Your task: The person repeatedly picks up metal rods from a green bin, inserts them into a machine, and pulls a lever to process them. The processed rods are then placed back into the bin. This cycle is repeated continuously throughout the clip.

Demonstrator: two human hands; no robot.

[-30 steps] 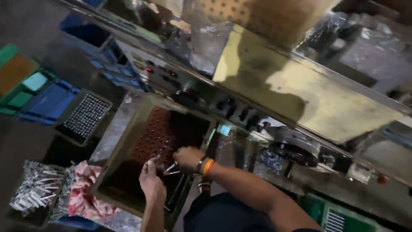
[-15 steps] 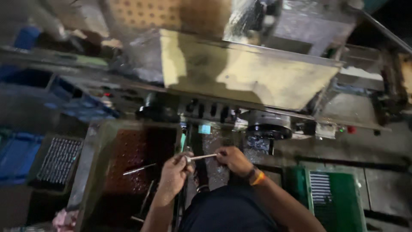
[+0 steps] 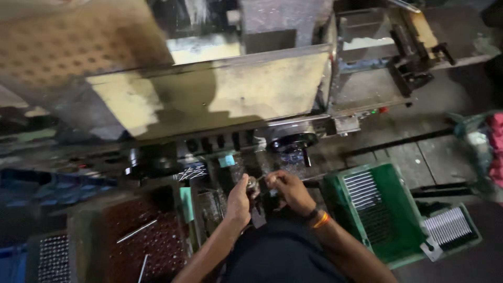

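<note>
- The left hand (image 3: 239, 199) and the right hand (image 3: 287, 191) meet at the centre of the frame, just below the big grey machine (image 3: 220, 94), with a small metal part (image 3: 253, 184) between them.
- The left grip is pressed together on that part, thumb and fingers curled round it; the right grip pinches what looks like a thin metal pin (image 3: 262, 178) beside it, though blur hides the exact contact.
- To do this well, the left hand should hold steady and the right hand line the pin up straight before pressing, since a tilted pin would likely jam.
- An orange wristband (image 3: 320, 220) sits on the right wrist.
- At lower left, a brown perforated tray (image 3: 152, 246) carries two loose rods (image 3: 137, 231).
- At lower right, a green crate (image 3: 382, 215) holds a row of thin pins, with a smaller green tray (image 3: 449, 226) beside it, both within reach.
</note>
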